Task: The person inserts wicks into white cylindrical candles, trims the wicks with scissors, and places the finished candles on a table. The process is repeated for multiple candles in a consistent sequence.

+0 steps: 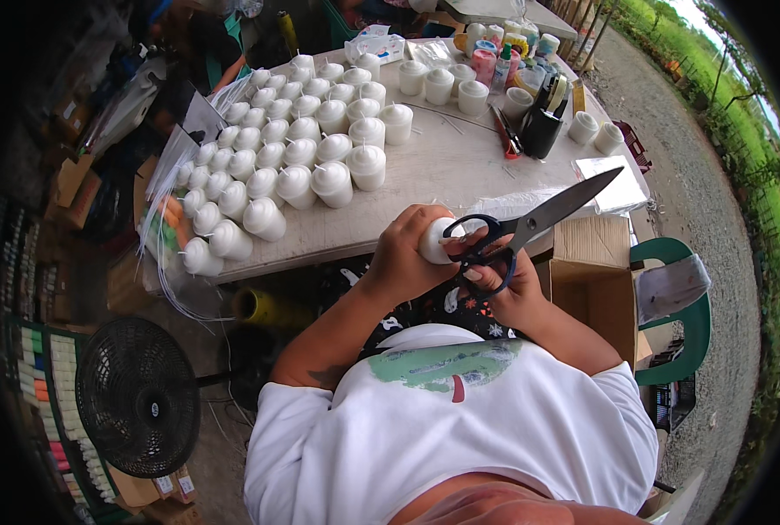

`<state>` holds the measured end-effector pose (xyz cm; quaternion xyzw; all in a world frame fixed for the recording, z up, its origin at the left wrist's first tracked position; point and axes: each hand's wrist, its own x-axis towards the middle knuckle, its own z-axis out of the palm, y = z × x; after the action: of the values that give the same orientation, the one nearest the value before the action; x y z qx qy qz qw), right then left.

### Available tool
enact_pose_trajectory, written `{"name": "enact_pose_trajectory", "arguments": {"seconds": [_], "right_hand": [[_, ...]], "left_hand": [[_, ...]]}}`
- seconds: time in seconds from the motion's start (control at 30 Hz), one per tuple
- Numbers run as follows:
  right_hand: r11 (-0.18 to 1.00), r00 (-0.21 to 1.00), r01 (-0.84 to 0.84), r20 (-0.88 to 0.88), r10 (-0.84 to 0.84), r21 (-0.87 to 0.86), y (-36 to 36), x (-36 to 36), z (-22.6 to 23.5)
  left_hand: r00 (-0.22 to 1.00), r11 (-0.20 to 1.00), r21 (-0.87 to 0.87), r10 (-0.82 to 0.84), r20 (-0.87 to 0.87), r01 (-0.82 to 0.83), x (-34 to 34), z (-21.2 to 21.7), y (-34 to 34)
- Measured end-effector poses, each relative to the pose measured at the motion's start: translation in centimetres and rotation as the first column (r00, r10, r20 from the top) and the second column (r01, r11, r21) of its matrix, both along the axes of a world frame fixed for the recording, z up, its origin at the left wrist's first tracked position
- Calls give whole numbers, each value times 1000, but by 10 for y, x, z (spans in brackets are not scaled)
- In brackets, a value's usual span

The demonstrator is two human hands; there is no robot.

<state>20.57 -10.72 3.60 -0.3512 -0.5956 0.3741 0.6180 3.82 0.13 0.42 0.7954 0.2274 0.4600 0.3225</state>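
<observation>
A small white candle (433, 246) is gripped in my left hand (405, 251), its rounded top turned toward my right hand. My right hand (518, 289) has dark-handled scissors (569, 208) hooked on its fingers. Their blades lie together and point to the upper right, away from the candle. Fingertips of the right hand reach the candle's top beside the scissor handles; whether they pinch a wick there is hidden. Both hands are held in front of the table's near edge. Left of them, many white candles (297, 185) with wicks stand in close rows on the table (442, 166).
Across the table are a black tape dispenser (543, 122), red-handled pliers (505, 136) and assorted jars (484, 63). An open cardboard box (582, 289) stands by my right arm, near a green chair (700, 328). A black fan (138, 398) is at lower left. Long white wicks (164, 249) hang off the left edge.
</observation>
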Motion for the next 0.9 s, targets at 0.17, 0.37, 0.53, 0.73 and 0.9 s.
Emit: {"name": "enact_pose_trajectory", "arguments": {"seconds": [0.17, 0.37, 0.53, 0.73, 0.9], "right_hand": [[999, 967, -45, -252, 42, -4, -2, -3, 19], [977, 934, -117, -315, 170, 180, -1, 8, 36], [994, 994, -101, -43, 99, -45, 12, 0, -6], [980, 990, -138, -63, 130, -145, 6, -4, 6], [981, 987, -140, -94, 128, -132, 9, -2, 1]], "left_hand": [[1000, 1000, -22, 12, -12, -12, -5, -3, -2], [998, 998, 6, 61, 27, -61, -8, -14, 3], [999, 1000, -29, 8, 41, -7, -4, -9, 7], [1000, 994, -113, -7, 13, 9, -7, -12, -4], [1000, 997, -68, -26, -8, 26, -5, 4, -2]]}}
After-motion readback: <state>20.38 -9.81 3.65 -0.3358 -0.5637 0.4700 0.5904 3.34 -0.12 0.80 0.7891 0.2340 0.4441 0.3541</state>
